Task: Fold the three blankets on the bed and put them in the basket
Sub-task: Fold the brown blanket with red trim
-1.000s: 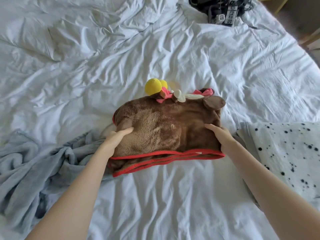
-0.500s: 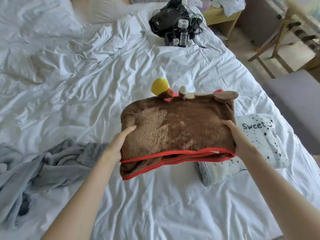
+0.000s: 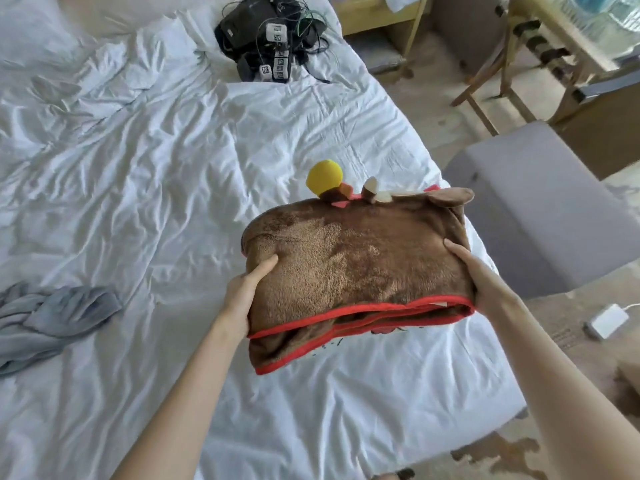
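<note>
In the head view the folded brown blanket (image 3: 356, 271), red-trimmed with a plush yellow ball at its far edge, hangs clear of the bed (image 3: 173, 168), above its right side; a second ago it lay on the sheet. The left hand (image 3: 242, 292) grips its left end and the right hand (image 3: 485, 282) its right end, thumbs on top, the other fingers hidden beneath. The lift and swing to the right suggest this fold is finished and the carry has begun, though no basket shows. The grey blanket (image 3: 52, 317) lies crumpled at the left, unfolded
</note>
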A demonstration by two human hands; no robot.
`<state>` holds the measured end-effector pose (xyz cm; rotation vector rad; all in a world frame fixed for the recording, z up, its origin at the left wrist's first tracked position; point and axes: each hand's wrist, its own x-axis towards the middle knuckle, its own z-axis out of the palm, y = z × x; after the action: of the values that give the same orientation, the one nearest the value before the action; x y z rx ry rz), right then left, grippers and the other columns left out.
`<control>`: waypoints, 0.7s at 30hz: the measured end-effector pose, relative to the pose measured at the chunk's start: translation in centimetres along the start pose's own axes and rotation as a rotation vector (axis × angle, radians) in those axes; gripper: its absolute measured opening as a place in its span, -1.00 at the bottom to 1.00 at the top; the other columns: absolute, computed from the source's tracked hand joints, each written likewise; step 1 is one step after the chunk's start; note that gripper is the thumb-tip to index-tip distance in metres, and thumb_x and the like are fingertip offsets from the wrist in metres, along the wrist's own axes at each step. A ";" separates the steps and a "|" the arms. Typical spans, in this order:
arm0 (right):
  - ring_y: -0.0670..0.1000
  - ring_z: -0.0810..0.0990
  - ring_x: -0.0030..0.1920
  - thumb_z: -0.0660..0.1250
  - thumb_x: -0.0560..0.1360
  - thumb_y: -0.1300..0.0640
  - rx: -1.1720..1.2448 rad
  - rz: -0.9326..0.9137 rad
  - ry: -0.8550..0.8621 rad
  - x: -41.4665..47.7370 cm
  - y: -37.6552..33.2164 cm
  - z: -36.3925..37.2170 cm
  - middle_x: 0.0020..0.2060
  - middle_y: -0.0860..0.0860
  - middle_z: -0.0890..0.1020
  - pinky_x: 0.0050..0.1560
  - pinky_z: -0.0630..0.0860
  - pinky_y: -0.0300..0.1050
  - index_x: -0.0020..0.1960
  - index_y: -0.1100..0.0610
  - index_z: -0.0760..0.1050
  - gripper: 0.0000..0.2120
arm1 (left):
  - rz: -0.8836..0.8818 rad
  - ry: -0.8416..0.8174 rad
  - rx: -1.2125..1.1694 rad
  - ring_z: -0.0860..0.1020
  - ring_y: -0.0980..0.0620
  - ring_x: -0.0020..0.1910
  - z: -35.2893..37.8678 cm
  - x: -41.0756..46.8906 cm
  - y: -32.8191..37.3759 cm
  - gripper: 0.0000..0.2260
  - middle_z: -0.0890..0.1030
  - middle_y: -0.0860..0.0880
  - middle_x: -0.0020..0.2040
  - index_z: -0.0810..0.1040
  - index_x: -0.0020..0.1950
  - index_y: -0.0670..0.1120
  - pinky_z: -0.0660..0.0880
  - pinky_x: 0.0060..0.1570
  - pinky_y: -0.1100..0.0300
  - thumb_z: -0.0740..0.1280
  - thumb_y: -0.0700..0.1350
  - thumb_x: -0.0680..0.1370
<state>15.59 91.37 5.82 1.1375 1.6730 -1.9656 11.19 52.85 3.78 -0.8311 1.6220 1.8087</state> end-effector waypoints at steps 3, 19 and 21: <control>0.04 0.70 -0.03 0.46 0.32 -0.28 -0.154 0.063 0.036 3.2 1.5 -1.4 -0.05 0.00 0.72 0.03 0.59 -0.09 0.09 -0.01 0.60 -0.53 | 0.036 0.281 0.239 0.64 -0.10 -0.05 2.0 2.0 -2.8 -0.53 0.68 -0.08 -0.06 0.60 0.02 -0.12 0.58 0.06 -0.01 0.47 0.26 0.39; -0.07 0.43 -0.32 0.32 0.53 -0.03 -0.347 -0.397 0.402 5.2 4.1 -1.7 -0.42 -0.10 0.43 -0.30 0.35 -0.34 -0.33 0.03 0.31 -0.67 | 0.278 0.420 0.498 0.55 -0.12 0.08 3.2 1.1 -5.7 -0.59 0.59 -0.04 -0.01 0.48 0.15 -0.09 0.46 0.07 0.00 0.17 0.24 0.60; 0.02 0.48 -0.21 0.28 0.55 -0.06 -0.436 -0.339 0.389 5.4 4.8 -1.4 -0.34 -0.07 0.49 -0.20 0.36 -0.14 -0.25 0.03 0.34 -0.73 | 0.168 0.373 0.522 0.49 -0.17 0.26 3.5 1.4 -6.3 -0.54 0.54 -0.12 0.23 0.41 0.34 -0.09 0.41 0.20 0.00 0.14 0.22 0.62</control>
<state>15.99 92.79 -1.40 1.1715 2.4866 -1.4812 14.74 56.99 -1.09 -0.8329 2.3256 1.2714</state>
